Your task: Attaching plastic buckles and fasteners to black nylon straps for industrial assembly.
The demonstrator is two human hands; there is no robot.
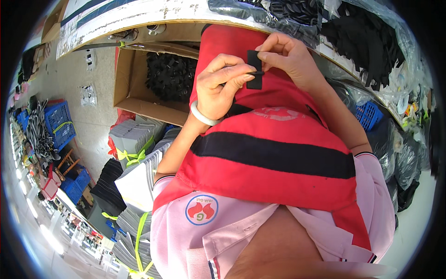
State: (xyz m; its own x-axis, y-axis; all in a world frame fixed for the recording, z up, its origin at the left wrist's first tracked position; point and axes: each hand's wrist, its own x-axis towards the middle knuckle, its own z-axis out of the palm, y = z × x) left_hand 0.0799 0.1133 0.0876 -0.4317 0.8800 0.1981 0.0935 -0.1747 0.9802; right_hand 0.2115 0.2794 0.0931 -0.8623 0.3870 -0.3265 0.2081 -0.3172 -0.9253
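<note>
Above my lap, both hands work on a short, flat black strap point(254, 84). My left hand point(217, 84), with a white bracelet at its wrist, is closed: thumb and forefinger pinch a narrow black piece point(258, 73) that lies across the strap's middle. Whether that piece is a fold or a separate part, I cannot tell. At the strap's upper end, the thumb and forefinger of my right hand point(289, 58) pinch its right edge. A red apron point(274, 174) with a black band covers my front and lap behind them.
An open cardboard box point(160, 110) of small black pieces stands left of my knees. A worktable point(186, 13) runs along the far side, with a pile of black straps point(364, 42) at right. Bundled grey sheets point(132, 137) and blue crates point(59, 124) are at left.
</note>
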